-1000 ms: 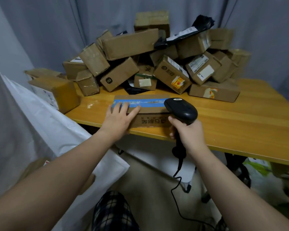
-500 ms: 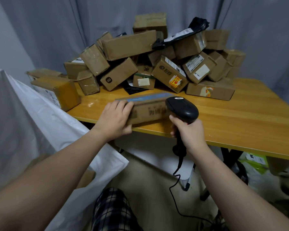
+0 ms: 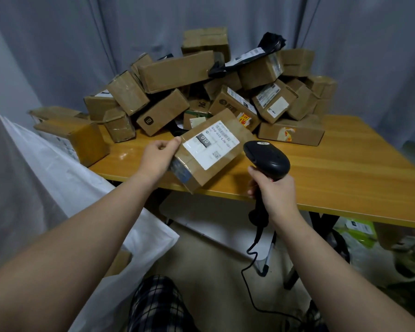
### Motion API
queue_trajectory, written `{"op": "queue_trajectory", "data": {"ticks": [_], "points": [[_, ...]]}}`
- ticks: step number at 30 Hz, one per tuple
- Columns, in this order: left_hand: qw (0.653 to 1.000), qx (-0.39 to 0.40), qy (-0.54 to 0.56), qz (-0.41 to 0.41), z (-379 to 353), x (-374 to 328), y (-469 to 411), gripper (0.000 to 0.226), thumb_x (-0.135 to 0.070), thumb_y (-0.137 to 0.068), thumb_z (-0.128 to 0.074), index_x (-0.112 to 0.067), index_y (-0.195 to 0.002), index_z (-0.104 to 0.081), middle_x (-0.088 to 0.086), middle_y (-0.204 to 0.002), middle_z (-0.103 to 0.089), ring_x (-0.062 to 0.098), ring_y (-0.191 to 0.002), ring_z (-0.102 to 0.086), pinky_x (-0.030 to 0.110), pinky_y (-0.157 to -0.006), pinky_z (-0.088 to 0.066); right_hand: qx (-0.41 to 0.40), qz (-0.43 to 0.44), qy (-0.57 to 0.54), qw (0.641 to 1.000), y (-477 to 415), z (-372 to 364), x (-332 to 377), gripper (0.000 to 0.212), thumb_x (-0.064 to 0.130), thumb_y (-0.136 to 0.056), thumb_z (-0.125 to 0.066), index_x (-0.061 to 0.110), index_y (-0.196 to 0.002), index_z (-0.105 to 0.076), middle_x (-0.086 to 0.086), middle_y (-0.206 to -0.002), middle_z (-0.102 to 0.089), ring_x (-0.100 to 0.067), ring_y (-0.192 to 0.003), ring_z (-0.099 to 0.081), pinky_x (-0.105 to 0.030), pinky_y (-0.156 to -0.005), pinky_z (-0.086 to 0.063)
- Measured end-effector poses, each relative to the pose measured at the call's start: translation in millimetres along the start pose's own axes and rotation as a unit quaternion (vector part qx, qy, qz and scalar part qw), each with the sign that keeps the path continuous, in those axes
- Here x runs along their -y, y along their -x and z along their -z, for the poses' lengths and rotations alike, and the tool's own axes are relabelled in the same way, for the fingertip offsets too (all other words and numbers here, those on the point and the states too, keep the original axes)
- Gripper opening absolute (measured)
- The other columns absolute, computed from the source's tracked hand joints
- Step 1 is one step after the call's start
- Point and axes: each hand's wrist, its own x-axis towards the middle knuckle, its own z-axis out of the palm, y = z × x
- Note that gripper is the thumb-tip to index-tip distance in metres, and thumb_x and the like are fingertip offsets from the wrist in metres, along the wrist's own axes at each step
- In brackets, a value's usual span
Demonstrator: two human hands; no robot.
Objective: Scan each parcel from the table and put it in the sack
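The parcel (image 3: 203,174) is held tilted above the front edge of the table (image 3: 345,168), with its white label (image 3: 211,143) turned upward. The left hand (image 3: 157,159) grips its left end, thumb on the top side. The right hand (image 3: 273,191) has its fingers curled round the handle of a black scanner (image 3: 270,160), whose head is just beside the parcel's right end. A pile of parcels (image 3: 175,71) lies along the back edge. A white sack (image 3: 58,168) stands at the table's left edge.
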Motion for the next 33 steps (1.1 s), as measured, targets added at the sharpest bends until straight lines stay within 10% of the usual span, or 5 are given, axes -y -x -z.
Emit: {"op": "queue_trajectory", "data": {"ticks": [8,13,18,25,33], "points": [[0.952,0.185,0.205,0.132,-25.3,9.4,30.8,0.055,-0.029,-0.089,-0.064,-0.01,-0.137,-0.045,0.011,-0.125,-0.062,0.024,-0.11,-0.063,0.04,-0.095,-0.053,0.033,0.003,-0.064,0.997,5.7,-11.9,2.1,0.031,0.017,-0.084,-0.073,0.017,-0.115,-0.066,0.006,-0.101,-0.069,-0.006,-0.097,-0.062,-0.019,-0.077,-0.047],[0.951,0.307,-0.003,0.043,-40.4,3.0,41.1,0.095,-0.013,-0.079,-0.076,-0.022,-0.148,-0.012,0.001,-0.12,-0.061,0.015,-0.111,-0.057,0.029,-0.101,-0.043,-0.024,0.012,-0.111,0.993,1.7,-8.5,-3.7,0.032,0.001,-0.081,-0.073,0.012,-0.111,-0.067,-0.002,-0.104,-0.072,-0.018,-0.104,-0.066,-0.034,-0.09,-0.052],[0.982,0.172,0.071,-0.018,-48.3,-13.1,30.8,0.079,-0.027,-0.078,-0.077,-0.019,-0.139,-0.027,-0.011,-0.117,-0.054,0.005,-0.109,-0.054,0.015,-0.079,-0.041,-0.02,0.019,-0.105,0.994,2.3,0.5,-14.4,0.034,0.001,-0.081,-0.073,0.023,-0.106,-0.066,0.002,-0.106,-0.07,-0.013,-0.105,-0.065,-0.031,-0.091,-0.052],[0.993,0.085,-0.018,-0.077,-43.9,-8.7,10.1,0.081,-0.033,-0.072,-0.083,-0.013,-0.135,-0.036,0.0,-0.128,-0.058,0.015,-0.117,-0.055,0.034,-0.097,-0.048,-0.029,0.052,0.019,0.998,0.1,11.0,-5.8,0.035,0.016,-0.081,-0.076,0.014,-0.114,-0.066,0.002,-0.099,-0.068,-0.006,-0.09,-0.062,-0.018,-0.077,-0.047],[0.987,0.074,-0.073,-0.123,-51.1,-12.1,8.1,0.125,-0.03,-0.076,-0.081,-0.027,-0.151,0.02,0.007,-0.156,-0.026,0.024,-0.14,-0.031,0.044,-0.113,-0.03,0.056,0.117,0.098,0.987,8.5,11.5,29.6,0.009,0.017,-0.082,-0.074,0.023,-0.08,-0.067,0.006,-0.054,-0.059,-0.014,-0.048,-0.059,-0.035,-0.053,-0.051]]}}
